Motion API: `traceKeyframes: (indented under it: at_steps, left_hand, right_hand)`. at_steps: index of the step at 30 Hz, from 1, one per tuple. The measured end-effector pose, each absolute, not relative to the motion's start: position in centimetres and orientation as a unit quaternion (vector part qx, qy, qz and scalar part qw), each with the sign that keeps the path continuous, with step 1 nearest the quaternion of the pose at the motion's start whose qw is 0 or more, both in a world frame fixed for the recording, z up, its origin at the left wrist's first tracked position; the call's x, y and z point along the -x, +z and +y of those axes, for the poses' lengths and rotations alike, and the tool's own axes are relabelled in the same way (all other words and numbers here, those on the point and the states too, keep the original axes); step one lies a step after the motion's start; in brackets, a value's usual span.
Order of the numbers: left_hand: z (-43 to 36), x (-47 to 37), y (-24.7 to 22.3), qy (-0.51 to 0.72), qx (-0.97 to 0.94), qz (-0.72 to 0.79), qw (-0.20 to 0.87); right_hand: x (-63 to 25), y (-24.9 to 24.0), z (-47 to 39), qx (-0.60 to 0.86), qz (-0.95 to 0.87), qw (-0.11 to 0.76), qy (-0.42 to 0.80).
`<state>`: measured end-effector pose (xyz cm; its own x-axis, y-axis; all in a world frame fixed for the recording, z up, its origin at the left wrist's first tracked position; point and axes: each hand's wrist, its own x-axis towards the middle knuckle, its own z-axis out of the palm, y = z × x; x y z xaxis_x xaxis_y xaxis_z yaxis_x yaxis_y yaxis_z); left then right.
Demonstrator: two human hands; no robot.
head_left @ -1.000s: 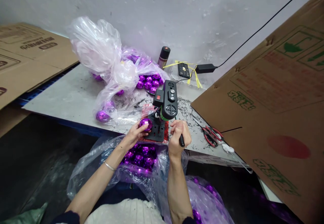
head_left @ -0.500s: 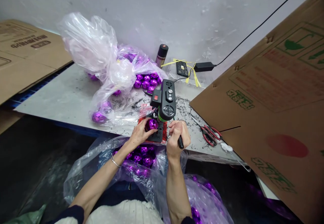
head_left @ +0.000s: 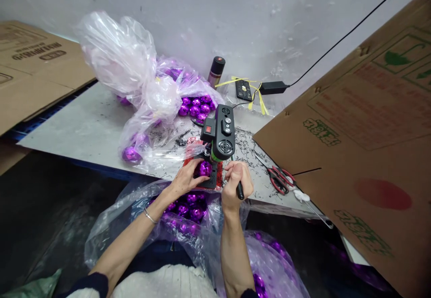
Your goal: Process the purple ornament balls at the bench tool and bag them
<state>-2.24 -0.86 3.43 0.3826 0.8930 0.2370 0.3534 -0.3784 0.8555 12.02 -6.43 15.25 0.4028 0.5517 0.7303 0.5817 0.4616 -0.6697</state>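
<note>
A shiny purple faceted ball (head_left: 205,168) is pinched between the thumb and fingers of my left hand (head_left: 186,177), just in front of a small black bench drill press (head_left: 224,132). The press stands on a dark base plate (head_left: 211,182) with red around it. My right hand (head_left: 237,182) is closed in a fist round the black lever handle (head_left: 240,192) at the machine's right side. The machine's head hides whatever tool sits beneath it. Below the table edge, an open clear plastic bag (head_left: 111,226) holds many more purple balls (head_left: 191,208).
A large clear bag (head_left: 117,60) and loose purple balls (head_left: 195,107) lie at the back left. Behind the press are a black-capped can (head_left: 216,71) and a power adapter (head_left: 273,87). Red-handled scissors (head_left: 281,180) lie beside a cardboard box (head_left: 353,145). Dark shavings litter the table (head_left: 74,123).
My left hand has shifted the purple ball slightly toward me and to the right, a little away from the machine. My right hand stays on the lever handle.
</note>
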Motion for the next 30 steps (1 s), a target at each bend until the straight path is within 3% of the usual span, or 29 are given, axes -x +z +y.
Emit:
traceKeyframes:
  at_steps: [6,12,16,20,30]
  left_hand:
    - [-0.3,2.5,3.8,0.358,-0.689,0.466,0.425]
    - [1.6,3.7,4.6,0.34,-0.599,0.454,0.565]
    - [1.9,3.9,4.6,0.331,-0.598,0.445,0.579]
    - [1.5,3.4,4.5,0.325,-0.625,0.458,0.542]
    - [-0.6,1.2,3.8,0.348,-0.74,0.488,0.306]
  right_hand:
    - [-12.1,15.1,-6.4,0.52,-0.548,0.655,-0.017]
    - [-12.1,15.0,-6.4,0.521,-0.55,0.652,-0.016]
    - [-12.1,14.9,-6.3,0.5,-0.556,0.664,-0.015]
    - [-12.1,14.9,-6.4,0.49,-0.563,0.665,-0.012]
    - [-12.3,14.7,-6.6,0.507,-0.562,0.653,-0.015]
